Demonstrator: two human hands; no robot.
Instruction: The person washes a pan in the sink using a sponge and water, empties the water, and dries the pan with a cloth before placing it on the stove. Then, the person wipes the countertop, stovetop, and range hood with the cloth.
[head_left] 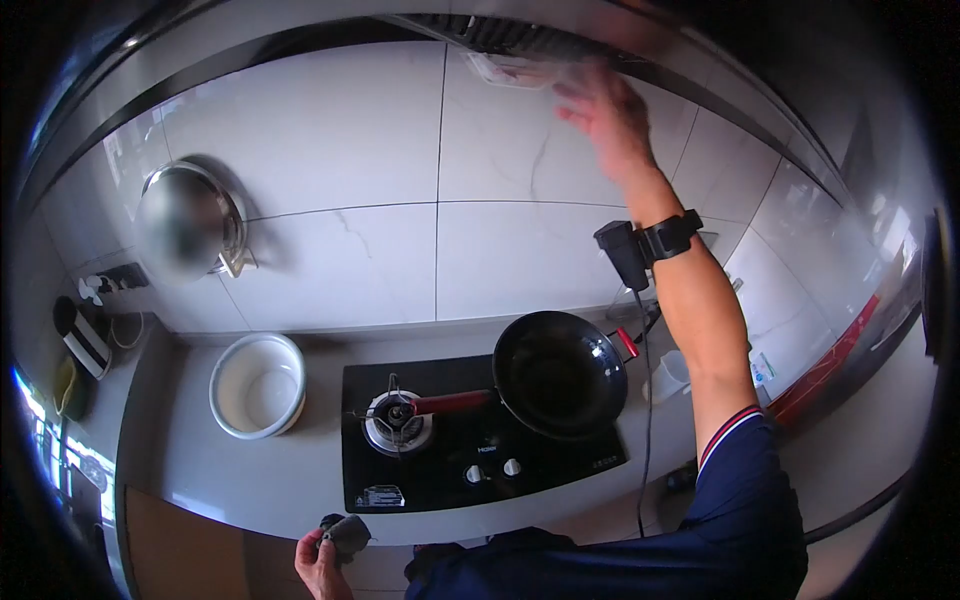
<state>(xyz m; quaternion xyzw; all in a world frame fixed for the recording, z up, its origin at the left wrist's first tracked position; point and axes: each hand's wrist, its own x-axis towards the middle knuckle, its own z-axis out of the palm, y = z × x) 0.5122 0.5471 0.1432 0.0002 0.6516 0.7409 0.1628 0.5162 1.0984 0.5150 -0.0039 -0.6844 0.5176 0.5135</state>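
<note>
My left hand [318, 568] is at the bottom, in front of the counter edge. It is closed around a small dark grey object [348, 536], rounded on one side, whose kind I cannot make out. High up, my right hand [607, 115] reaches toward the underside of the range hood [530, 40]. Its fingers look apart with nothing in them, though motion blurs them a little. Just left of those fingers is a pale, see-through piece [510, 70] under the hood. A black wrist strap [670, 237] with a box and cable sits on my right forearm.
A black wok [560, 375] with a red handle rests on the right side of the gas stove [490, 480]. The left burner [398, 422] is uncovered. A white bucket [258, 385] stands left of it. On the wall hangs a round metal lid [190, 222]. A kettle [82, 335] stands far left.
</note>
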